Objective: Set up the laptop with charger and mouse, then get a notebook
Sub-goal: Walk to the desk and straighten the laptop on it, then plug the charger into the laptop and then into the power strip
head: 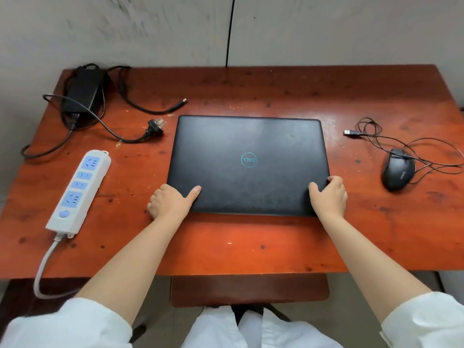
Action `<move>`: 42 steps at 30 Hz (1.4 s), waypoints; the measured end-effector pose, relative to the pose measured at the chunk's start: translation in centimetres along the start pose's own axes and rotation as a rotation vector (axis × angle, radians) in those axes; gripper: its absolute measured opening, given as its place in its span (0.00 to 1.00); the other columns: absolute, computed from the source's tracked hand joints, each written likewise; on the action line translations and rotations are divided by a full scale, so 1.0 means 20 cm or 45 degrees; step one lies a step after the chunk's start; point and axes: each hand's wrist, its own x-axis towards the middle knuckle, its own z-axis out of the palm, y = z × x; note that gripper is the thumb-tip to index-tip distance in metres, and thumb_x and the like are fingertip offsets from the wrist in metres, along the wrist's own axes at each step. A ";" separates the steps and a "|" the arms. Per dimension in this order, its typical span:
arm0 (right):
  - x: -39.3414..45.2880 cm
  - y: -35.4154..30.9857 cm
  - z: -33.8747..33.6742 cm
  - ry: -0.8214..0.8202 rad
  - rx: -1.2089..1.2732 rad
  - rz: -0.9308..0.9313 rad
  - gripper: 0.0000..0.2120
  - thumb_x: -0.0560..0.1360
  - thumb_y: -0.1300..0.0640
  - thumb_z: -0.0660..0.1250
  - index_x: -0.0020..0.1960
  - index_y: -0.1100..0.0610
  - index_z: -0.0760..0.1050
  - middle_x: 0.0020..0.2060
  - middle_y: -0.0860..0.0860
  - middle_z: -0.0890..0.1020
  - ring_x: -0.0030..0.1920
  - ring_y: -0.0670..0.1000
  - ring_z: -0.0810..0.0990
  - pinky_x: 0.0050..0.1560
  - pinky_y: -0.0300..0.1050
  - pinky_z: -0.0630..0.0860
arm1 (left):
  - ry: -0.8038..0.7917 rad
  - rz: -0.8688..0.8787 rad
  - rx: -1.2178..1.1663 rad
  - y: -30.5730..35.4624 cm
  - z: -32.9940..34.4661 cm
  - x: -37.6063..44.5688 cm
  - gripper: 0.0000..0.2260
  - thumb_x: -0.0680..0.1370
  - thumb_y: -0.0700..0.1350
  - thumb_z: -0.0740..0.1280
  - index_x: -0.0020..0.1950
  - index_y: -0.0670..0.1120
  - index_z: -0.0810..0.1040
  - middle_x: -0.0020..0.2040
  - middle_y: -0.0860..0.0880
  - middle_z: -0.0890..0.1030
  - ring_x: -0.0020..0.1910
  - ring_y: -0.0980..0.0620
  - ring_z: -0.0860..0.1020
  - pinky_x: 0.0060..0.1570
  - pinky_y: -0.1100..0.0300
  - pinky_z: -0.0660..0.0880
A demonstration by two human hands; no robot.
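The table (251,237) carries everything, and the closed laptop (248,164) lies at its middle with its long axis running left to right, the near edge toward the person. Both hands are on that near edge: the left hand (170,202) clasps the near left corner, thumb flat on the lid and fingers curled down the side, and the right hand (329,197) clasps the near right corner the same way. Neither hand is nearer; they sit evenly, which suits lifting the lid or squaring the laptop, likely the step in hand. The power strip (79,192) lies left of the left hand, running away from the person. The charger (84,94) sits at the far left, its plug (155,125) unplugged near the laptop's far left corner. The mouse (398,169) rests to the right, its USB end (350,133) loose. No notebook shows.
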 end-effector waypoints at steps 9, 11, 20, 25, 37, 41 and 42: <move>0.06 0.00 -0.04 0.001 0.029 0.017 0.28 0.72 0.50 0.69 0.64 0.66 0.65 0.62 0.65 0.73 0.64 0.63 0.69 0.65 0.53 0.66 | -0.057 -0.056 0.032 0.02 0.02 -0.03 0.38 0.70 0.67 0.64 0.61 0.33 0.69 0.61 0.35 0.75 0.61 0.37 0.73 0.59 0.47 0.71; 0.07 0.01 -0.04 0.001 0.033 0.012 0.28 0.72 0.50 0.69 0.64 0.66 0.65 0.62 0.65 0.73 0.64 0.63 0.69 0.65 0.53 0.66 | -0.052 -0.054 0.049 0.02 0.01 -0.04 0.38 0.70 0.67 0.63 0.61 0.34 0.69 0.61 0.35 0.75 0.61 0.37 0.73 0.59 0.47 0.71; 0.01 0.00 -0.04 -0.046 -0.304 -0.126 0.22 0.77 0.54 0.63 0.64 0.67 0.65 0.63 0.67 0.70 0.64 0.66 0.67 0.62 0.58 0.67 | 0.011 0.030 0.221 0.03 0.00 -0.07 0.36 0.72 0.67 0.59 0.62 0.35 0.69 0.60 0.39 0.75 0.59 0.41 0.75 0.57 0.51 0.73; -0.13 -0.06 0.04 -0.097 -0.576 -0.531 0.21 0.74 0.57 0.65 0.64 0.64 0.68 0.72 0.64 0.61 0.72 0.62 0.57 0.67 0.59 0.60 | 0.067 0.199 0.245 0.01 -0.05 -0.12 0.29 0.75 0.62 0.61 0.63 0.39 0.67 0.62 0.42 0.74 0.61 0.43 0.73 0.57 0.51 0.72; -0.50 -0.74 0.42 -0.512 -0.442 -1.163 0.15 0.77 0.58 0.59 0.62 0.63 0.71 0.62 0.58 0.75 0.63 0.58 0.71 0.59 0.51 0.70 | 0.147 0.205 0.205 -0.49 -0.40 0.13 0.15 0.78 0.48 0.60 0.59 0.39 0.75 0.59 0.42 0.78 0.60 0.44 0.73 0.58 0.51 0.73; -0.59 -1.00 0.59 -0.518 -0.436 -1.184 0.15 0.77 0.59 0.59 0.61 0.63 0.71 0.59 0.58 0.77 0.59 0.59 0.73 0.58 0.51 0.73 | 0.163 0.267 0.239 -0.60 -0.53 0.39 0.15 0.78 0.46 0.59 0.59 0.39 0.74 0.58 0.42 0.77 0.58 0.44 0.73 0.55 0.51 0.72; -0.60 -1.06 0.63 -0.502 -0.438 -1.155 0.14 0.77 0.59 0.59 0.60 0.64 0.72 0.59 0.59 0.77 0.59 0.60 0.73 0.58 0.51 0.73 | 0.153 0.308 0.246 -0.62 -0.57 0.47 0.14 0.78 0.45 0.59 0.58 0.39 0.74 0.58 0.42 0.77 0.58 0.44 0.73 0.55 0.52 0.72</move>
